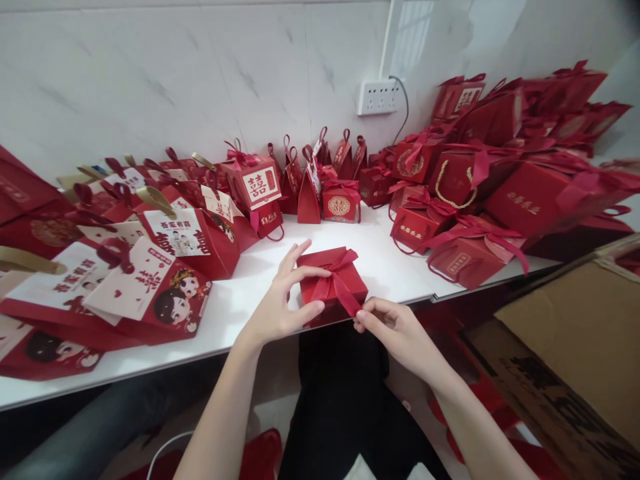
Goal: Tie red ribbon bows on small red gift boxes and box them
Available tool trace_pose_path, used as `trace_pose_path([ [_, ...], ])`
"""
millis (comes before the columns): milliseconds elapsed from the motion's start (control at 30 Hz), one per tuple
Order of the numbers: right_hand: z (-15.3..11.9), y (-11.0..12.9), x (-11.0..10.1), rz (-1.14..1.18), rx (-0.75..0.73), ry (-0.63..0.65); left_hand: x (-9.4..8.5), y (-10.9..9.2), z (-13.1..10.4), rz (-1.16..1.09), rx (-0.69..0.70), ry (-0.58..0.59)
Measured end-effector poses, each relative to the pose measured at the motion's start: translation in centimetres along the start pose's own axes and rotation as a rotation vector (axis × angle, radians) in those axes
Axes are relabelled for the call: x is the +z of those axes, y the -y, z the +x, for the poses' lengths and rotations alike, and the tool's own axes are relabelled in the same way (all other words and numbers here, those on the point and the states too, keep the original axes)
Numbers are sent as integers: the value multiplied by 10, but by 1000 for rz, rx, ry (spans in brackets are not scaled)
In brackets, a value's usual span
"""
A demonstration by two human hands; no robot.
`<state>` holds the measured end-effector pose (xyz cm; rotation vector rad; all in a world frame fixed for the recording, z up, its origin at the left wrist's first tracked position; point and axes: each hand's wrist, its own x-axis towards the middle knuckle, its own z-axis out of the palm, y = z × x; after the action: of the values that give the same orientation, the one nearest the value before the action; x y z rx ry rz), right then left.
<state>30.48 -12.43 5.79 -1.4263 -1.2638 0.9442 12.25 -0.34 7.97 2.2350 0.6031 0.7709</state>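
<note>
The red gift box sat at the front edge of the white table, between the two hands. The left hand's grip was apart, its forefinger on the satin ribbon atop the box. The right hand's grip was clamped on a ribbon tail. Red favor boxes crowded both sides.

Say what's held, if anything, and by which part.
Right hand pinches the ribbon by its tail end; left hand touches the red box.
</note>
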Motion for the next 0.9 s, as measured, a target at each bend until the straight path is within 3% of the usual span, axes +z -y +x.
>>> trace_pose_path([
  [167, -4, 1, -9, -78, -18, 58, 3, 5, -10, -60, 27, -27],
  [267, -4, -3, -22, 22, -47, 39, 4, 11, -17, -230, 22, -76],
  [367, 8, -7, -32, 225, -40, -141, 3, 18, -17, -473, -65, -313],
  [433, 23, -5, -33, 267, -4, -247, 3, 19, -13, -473, -225, -462],
  [467, 31, -3, -31, 260, 18, -260, 3, 17, -10, -429, -312, -482],
  [533, 48, 2, -25, 227, 52, -219, 4, 11, -4, -334, -438, -420],
  [633, 65, 8, -13, 205, 57, -147, 8, -2, 2, -291, -479, -334],
  [900, 69, 1, 1, 373, -29, -201, 23, -12, 4, -388, -444, -489],
])
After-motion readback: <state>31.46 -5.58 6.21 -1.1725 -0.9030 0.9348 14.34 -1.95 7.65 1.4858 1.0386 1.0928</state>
